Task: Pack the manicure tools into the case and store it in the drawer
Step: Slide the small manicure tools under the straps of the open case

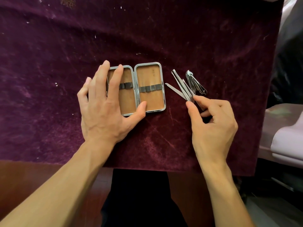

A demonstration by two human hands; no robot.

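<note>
At centre-left of the frame the left hand (105, 102) lies spread wide and flat, fingers straight over the left half of the open manicure case (150, 74) and thumb resting on the lower edge of the right half, steadying it on the purple velvet cloth (147, 33). Both tan-lined halves show, and the dark elastic loops (150, 88) across them appear empty, so no tool seems packed yet. Just right of the case lie a slim metal file (172, 87), the tweezers (179, 82) crossing over it, and a nail clipper (196, 83) beside them. At centre-right the right hand (213, 123) pinches the near end of the tweezers between thumb and forefinger, other fingers curled. Nearly everything is left: slotting each tool, closing the case, and stowing it in a drawer, which is not in view.
</note>
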